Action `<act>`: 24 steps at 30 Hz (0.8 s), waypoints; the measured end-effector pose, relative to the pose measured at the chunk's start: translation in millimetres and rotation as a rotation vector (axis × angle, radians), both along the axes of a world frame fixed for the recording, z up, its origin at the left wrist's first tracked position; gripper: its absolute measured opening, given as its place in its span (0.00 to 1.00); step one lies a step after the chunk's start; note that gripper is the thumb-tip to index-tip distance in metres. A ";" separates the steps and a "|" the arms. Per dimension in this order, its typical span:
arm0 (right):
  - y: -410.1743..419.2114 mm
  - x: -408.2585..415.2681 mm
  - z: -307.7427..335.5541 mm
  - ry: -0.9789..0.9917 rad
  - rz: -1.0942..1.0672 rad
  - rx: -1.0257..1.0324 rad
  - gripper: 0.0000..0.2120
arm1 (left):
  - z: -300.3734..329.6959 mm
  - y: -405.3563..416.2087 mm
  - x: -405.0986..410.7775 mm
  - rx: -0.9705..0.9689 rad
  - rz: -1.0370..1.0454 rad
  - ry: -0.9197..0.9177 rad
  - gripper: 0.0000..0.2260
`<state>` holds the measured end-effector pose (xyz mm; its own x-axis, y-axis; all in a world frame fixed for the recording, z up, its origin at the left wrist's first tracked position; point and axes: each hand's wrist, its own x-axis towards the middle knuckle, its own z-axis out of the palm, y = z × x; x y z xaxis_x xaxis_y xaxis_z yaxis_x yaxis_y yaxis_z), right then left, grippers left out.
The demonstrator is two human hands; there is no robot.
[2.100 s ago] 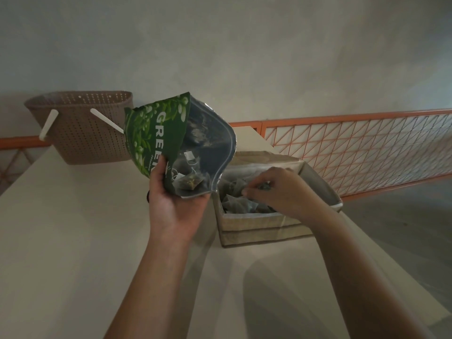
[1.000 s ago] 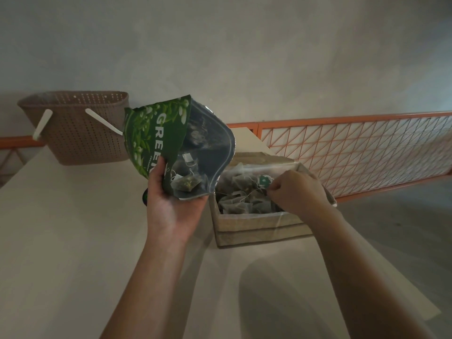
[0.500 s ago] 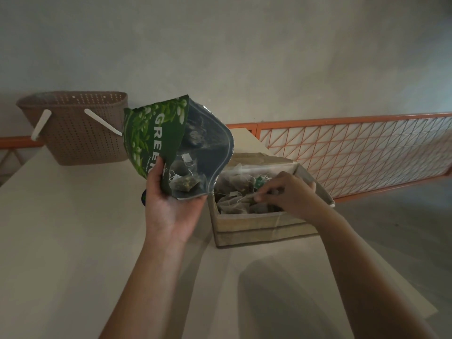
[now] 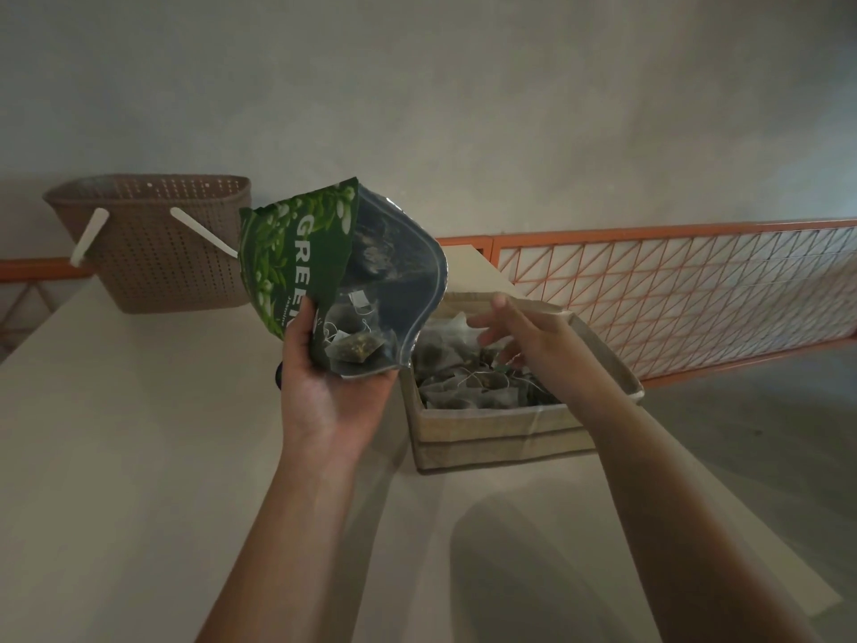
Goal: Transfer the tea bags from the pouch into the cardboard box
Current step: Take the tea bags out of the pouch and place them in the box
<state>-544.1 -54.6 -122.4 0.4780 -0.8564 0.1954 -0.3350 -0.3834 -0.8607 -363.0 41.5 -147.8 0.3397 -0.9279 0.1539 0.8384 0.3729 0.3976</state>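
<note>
The green pouch [image 4: 320, 271] is up off the table [image 4: 116, 457], mouth gaping toward me, a few tea bags [image 4: 357, 350] lying in its lower corner. My left hand [image 4: 329, 387] grips it from below, thumb curled over the printed front. Just beside it on the table, the cardboard box [image 4: 491, 433] is heaped with tea bags. My right hand [image 4: 533, 345] hovers over them, fingers spread and empty. A brown basket [image 4: 162, 243] sits far back by the wall.

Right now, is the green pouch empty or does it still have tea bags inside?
Not empty: the pouch gapes open, at least one tea bag visible inside.
</note>
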 end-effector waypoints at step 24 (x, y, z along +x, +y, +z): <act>-20.8 -36.1 -12.0 0.647 -0.233 -0.117 0.13 | -3.5 0.4 2.2 0.020 -0.024 -0.048 0.27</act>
<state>-580.2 -75.5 -134.4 0.3354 -0.9416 0.0306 -0.8515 -0.3169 -0.4177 -360.9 41.9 -151.3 0.3104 -0.9386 0.1507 0.8267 0.3448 0.4446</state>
